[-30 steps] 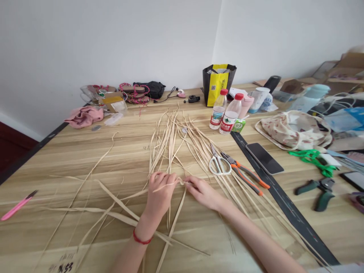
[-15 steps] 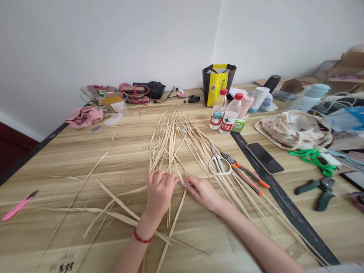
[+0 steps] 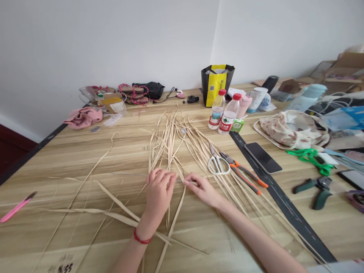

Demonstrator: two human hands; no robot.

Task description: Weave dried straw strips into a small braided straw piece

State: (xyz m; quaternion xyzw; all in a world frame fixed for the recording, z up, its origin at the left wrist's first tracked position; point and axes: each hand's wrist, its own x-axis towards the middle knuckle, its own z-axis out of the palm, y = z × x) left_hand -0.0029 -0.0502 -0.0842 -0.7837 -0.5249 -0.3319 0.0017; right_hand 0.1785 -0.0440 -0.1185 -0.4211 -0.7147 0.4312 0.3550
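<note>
My left hand (image 3: 160, 189), a red cord at its wrist, is closed with the fingers curled over a thin grey wire-like rod (image 3: 127, 173). That rod sticks out to the left of it and shows again in the small gap before my right hand (image 3: 200, 187). The right thumb and fingers pinch its other end, close to a crossing of pale flat straw strips (image 3: 178, 212). What lies under the left fingers is hidden. Beyond both hands a bundle of straw strips (image 3: 170, 140) fans out over the wooden table (image 3: 113, 159).
White-handled scissors (image 3: 218, 165) and orange-handled pliers (image 3: 246, 176) lie right of the bundle, over some strips. Farther right are a phone (image 3: 263, 157) and green-handled cutters (image 3: 315, 189). Two bottles (image 3: 227, 115) stand behind. A pink-handled knife (image 3: 17, 208) lies far left.
The thin rod now reaches out left of my left hand, where a straw strip ran before. That strip no longer shows there. Both hands have stayed nearly in place.
</note>
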